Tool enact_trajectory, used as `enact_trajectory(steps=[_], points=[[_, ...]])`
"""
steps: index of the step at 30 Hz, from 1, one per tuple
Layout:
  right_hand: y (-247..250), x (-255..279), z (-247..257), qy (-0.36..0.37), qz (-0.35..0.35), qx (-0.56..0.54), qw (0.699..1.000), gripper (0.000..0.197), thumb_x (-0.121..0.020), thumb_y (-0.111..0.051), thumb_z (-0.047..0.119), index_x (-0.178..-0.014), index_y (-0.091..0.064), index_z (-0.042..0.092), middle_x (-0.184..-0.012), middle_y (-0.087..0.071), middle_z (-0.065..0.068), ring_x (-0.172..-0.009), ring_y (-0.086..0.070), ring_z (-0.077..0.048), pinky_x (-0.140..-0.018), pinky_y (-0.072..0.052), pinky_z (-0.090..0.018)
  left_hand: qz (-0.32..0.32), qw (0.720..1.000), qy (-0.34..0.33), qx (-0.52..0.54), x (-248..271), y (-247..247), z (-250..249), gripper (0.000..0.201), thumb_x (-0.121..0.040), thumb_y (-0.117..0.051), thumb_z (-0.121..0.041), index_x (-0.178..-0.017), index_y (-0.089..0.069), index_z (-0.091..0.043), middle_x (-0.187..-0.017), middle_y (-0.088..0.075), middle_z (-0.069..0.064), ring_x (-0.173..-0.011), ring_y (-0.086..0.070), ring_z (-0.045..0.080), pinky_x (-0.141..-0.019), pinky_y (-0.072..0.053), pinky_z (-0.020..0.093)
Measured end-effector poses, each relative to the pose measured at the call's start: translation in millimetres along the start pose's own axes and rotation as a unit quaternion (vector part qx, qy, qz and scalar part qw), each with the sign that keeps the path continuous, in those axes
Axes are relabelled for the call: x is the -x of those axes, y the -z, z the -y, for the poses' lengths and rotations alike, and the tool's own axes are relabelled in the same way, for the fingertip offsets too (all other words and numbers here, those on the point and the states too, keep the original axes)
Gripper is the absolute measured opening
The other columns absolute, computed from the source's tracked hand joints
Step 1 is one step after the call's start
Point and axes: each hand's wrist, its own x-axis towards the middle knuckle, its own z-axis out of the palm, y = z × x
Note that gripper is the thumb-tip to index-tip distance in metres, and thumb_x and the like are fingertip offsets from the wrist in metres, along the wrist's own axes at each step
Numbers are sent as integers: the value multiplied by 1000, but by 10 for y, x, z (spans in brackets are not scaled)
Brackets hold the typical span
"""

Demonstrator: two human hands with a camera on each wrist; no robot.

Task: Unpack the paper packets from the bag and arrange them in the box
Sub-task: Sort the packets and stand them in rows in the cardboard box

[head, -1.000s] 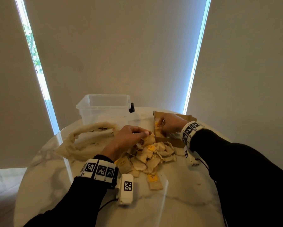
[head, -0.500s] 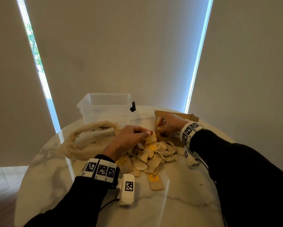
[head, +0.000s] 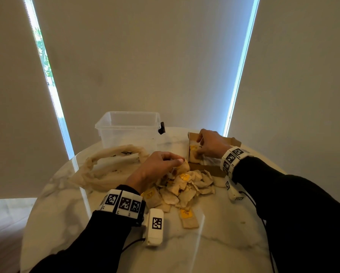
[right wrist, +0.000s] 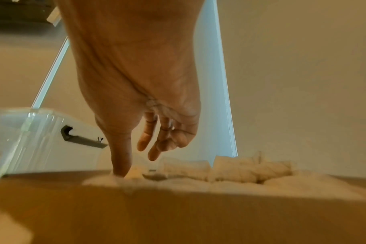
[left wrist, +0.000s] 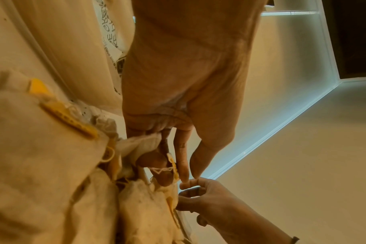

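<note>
A pile of beige paper packets [head: 184, 189], some with yellow tags, lies in the middle of the round marble table [head: 214, 251]. My left hand [head: 180, 161] sits at the pile's far edge and pinches one packet [head: 184, 166]. In the left wrist view its fingers [left wrist: 163, 165] curl round that packet [left wrist: 140, 145] and its string. My right hand [head: 199, 146] reaches into the brown cardboard box [head: 206, 168], where packets [right wrist: 240, 171] stand in a row. Its thumb [right wrist: 120, 165] touches one of them, and the other fingers hang loose.
The limp cloth bag [head: 110, 168] lies at the left of the pile. A clear plastic bin [head: 129, 127] stands behind it near the table's far edge. One packet [head: 188, 218] lies apart toward me. Wrist-camera cables trail on the table near both sleeves.
My right hand has shifted slightly deeper into the box. My left hand stays at the pile, still pinching its packet.
</note>
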Motion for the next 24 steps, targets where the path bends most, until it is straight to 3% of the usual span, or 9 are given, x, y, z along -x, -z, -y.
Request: enact_trajectory(steps=[2, 7, 13, 16, 20, 24], points=[[77, -11, -14, -2, -7, 4, 1000, 52, -71, -98, 29, -107, -62, 18, -105, -63, -1, -99, -61, -22, -90, -58, -41, 6, 1000, 2, 0, 0, 1, 1, 24, -103, -69, -35, -122, -79, -26, -108, -79, -4, -76, -72, -1, -58, -51, 10], [-5, 78, 7, -4, 39, 56, 998, 36, -70, -98, 34, -90, -74, 16, -89, -72, 1, -83, -68, -17, -76, -60, -34, 15, 1000, 9, -9, 9, -2, -10, 25, -103, -68, -39, -124, -77, -29, -110, -78, -4, -87, -73, 7, -67, -54, 15], [-85, 111, 58, 3, 14, 68, 998, 22, -73, -92, 29, -82, -74, 19, -82, -73, 2, -81, -71, -18, -77, -64, -39, -8, 999, -23, 41, 0, -3, -2, 26, -105, -67, -23, -129, -72, -32, -115, -76, -1, -87, -75, 12, -66, -58, 21], [65, 229, 183, 23, 6, -89, 996, 21, -87, -87, 34, -93, -75, 18, -89, -74, 3, -85, -69, -14, -73, -57, -29, -27, 997, -43, 53, -29, 7, 25, 37, -103, -69, -15, -132, -68, -38, -112, -77, 2, -83, -76, 12, -74, -61, 32], [239, 600, 413, 28, 111, -246, 962, 42, -98, -68, 56, -117, -73, 19, -106, -79, 1, -96, -76, -15, -78, -60, -28, -44, 995, -54, 70, -26, 13, 1, 43, -100, -73, -15, -134, -66, -40, -110, -79, -2, -84, -78, 14, -70, -61, 30], [149, 804, 374, 22, 80, -363, 928, 30, -96, -80, 29, -123, -73, 18, -104, -81, -2, -91, -79, -13, -71, -62, -24, -17, 997, -53, 55, 15, 4, -65, 42, -100, -73, -17, -134, -66, -40, -107, -81, -7, -92, -78, 16, -73, -60, 31]])
